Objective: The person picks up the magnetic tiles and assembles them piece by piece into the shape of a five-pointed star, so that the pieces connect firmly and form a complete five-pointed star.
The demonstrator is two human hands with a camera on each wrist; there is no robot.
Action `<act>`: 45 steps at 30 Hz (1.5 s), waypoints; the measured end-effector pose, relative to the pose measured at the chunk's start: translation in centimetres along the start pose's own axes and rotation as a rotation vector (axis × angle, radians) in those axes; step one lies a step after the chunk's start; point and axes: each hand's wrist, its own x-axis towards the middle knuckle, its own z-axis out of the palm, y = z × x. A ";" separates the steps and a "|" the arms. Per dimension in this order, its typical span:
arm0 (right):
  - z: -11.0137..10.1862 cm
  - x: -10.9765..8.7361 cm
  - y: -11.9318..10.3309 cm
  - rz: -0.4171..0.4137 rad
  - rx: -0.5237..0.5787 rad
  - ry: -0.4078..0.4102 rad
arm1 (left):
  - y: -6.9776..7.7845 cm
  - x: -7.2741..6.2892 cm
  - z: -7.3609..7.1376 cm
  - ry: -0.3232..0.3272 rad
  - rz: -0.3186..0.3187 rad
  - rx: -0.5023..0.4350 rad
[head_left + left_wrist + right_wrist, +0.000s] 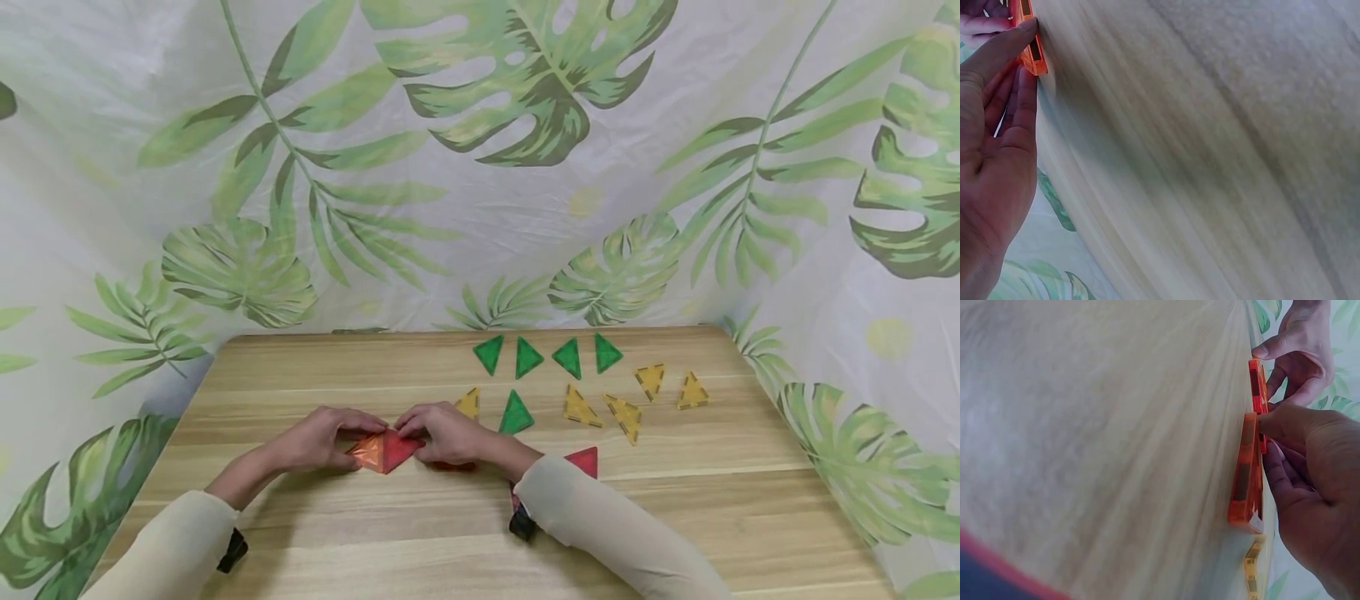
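An orange translucent triangle tile (367, 453) lies edge to edge with a red triangle tile (400, 450) on the wooden table, left of the middle. My left hand (321, 439) pinches the orange one between thumb and fingers; in the left wrist view the thumb lies on the edge of this orange tile (1036, 55). From the other side my right hand (447, 431) pinches the red tile at its right corner. Another orange tile (1246, 475) lies under the right hand, largely hidden by it in the head view.
Green triangle tiles (567, 358) line the back of the table (300, 375), with one more green tile (516, 413) nearer. Several yellow triangle tiles (581, 407) lie at right centre. A red tile (585, 462) shows partly behind the right forearm. Leaf-print cloth (480, 208) surrounds the table.
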 end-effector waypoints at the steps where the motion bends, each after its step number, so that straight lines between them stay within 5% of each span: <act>1: 0.0 0.0 0.0 -0.002 -0.001 0.005 | 0.1 0.0 0.0 0.000 -0.002 0.022; 13: -1.0 -1.7 0.2 0.011 0.056 0.011 | 1.2 0.7 0.8 0.058 0.027 0.172; 26: -3.3 -5.4 0.8 -0.011 0.002 -0.020 | 1.5 1.0 0.9 0.020 0.071 0.214; 34: -3.6 -7.0 0.9 0.038 -0.045 -0.051 | 1.7 0.7 1.0 0.019 -0.013 0.206; 45: -3.2 -7.3 0.8 0.031 -0.157 -0.084 | 1.7 0.8 1.1 0.012 -0.044 0.216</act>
